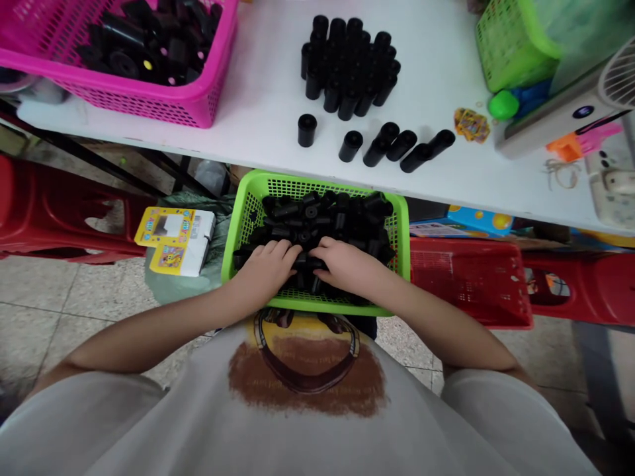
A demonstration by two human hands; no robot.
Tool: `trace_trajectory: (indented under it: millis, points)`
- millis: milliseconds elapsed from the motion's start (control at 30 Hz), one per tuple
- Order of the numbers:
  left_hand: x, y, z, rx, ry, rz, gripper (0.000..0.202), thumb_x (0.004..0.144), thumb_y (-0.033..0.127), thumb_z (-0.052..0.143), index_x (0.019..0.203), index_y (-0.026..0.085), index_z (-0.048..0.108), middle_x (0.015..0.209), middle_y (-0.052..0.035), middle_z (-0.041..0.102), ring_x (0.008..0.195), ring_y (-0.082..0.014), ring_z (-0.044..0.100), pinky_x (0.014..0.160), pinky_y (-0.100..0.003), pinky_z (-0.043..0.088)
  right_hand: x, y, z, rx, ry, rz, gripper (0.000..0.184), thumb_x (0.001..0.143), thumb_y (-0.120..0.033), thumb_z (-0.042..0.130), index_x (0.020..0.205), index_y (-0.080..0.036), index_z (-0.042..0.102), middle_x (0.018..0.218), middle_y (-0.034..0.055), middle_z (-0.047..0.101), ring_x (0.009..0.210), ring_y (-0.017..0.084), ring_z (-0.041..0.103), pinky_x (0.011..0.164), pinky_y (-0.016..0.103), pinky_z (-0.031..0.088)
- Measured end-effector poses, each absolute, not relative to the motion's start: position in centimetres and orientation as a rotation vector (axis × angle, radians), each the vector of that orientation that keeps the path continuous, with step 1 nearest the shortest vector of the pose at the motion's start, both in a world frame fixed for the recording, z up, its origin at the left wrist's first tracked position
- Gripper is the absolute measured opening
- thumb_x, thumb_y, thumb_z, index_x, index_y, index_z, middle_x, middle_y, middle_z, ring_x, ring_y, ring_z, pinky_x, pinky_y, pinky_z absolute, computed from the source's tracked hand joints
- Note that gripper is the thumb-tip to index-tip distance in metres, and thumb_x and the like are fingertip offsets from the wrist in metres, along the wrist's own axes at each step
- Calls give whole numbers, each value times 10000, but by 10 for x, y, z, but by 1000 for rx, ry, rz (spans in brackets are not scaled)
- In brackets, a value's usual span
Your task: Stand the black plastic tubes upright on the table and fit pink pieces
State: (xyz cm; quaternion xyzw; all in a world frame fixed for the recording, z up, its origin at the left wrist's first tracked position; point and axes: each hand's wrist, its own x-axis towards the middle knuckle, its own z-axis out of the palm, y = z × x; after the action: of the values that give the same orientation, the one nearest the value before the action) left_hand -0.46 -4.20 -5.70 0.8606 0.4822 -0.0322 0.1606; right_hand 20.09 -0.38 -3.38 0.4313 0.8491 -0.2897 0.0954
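Observation:
A lime-green basket (317,307) in front of my body is heaped with black plastic tubes (310,211). Both my hands are inside it, close together near the side toward me. My left hand (268,268) has its fingers curled, and thumb and forefinger pinch one end of a short black tube (305,260). Facing it, my right hand (342,263) closes its fingers around the other end of what looks like the same tube. Other black pieces lie under and around my fingers, and partly hide the fingertips.
On the white table (262,86) black tubes (347,73) stand in a cluster, with several more (376,151) nearer the edge. A pink basket (198,106) holds black parts. A grey fan (555,112) and green basket (510,53) stand right. A red basket (466,277) and yellow carton (173,241) flank me.

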Motion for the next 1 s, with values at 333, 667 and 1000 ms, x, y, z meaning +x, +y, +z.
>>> trace_trajectory:
  millis: [333, 667, 1000]
  points:
    - [-7, -23, -41, 1515, 859, 800, 571, 1066, 392, 579, 1566, 263, 335, 1184, -81, 697, 920, -175, 691, 867, -334, 589, 237, -22, -22, 2093, 2660, -2033, 276, 886, -344, 795, 1091, -280, 621, 1006, 8, 701, 868, 165, 716, 758, 294, 620]
    - [29, -37, -53, 905, 531, 1094, 459, 985, 527, 744, 1218, 337, 398, 1435, -62, 682, 659, -61, 661, 626, -245, 542, 209, -58, -26, 2431, 3202, -1606, 274, 930, -342, 800, 800, -258, 574, 1033, 56, 777, 943, 213, 770, 816, 391, 640]
    - [36, -46, -59, 931, 678, 1190, 519, 937, 616, 761, 1157, 301, 411, 1512, -109, 657, 1402, -218, 642, 1060, -378, 560, 199, -58, -34, 2316, 3439, -919, 448, 946, -317, 794, 658, -247, 459, 961, 47, 792, 857, 206, 781, 720, 370, 639]
